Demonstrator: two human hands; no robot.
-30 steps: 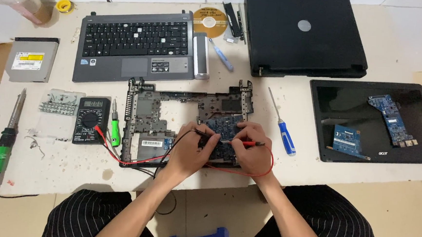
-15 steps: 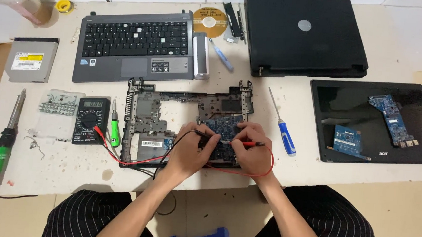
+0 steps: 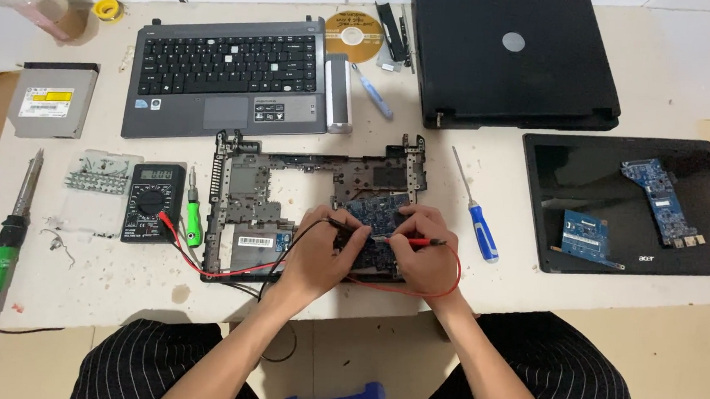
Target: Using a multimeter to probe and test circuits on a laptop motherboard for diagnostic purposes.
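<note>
So the black probe (image 3: 339,222) is pinched in the left hand (image 3: 319,251) grip, and the red probe (image 3: 414,241) is pinched in the right hand (image 3: 421,253), both tips pressed onto the blue circuit board (image 3: 378,217). That board is sat inside the stripped laptop base (image 3: 249,193) near the surface's front edge. The multimeter (image 3: 154,201) is parked just left of it, with a blue-handled screwdriver (image 3: 477,215) lying off to the right.

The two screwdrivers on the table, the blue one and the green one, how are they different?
The blue-handled screwdriver is longer, with a long bare shaft; the green-handled screwdriver is short and stubby. The blue one lies slanted, right of the hands; the green one lies nearly straight beside the multimeter. Both lie untouched.
</note>
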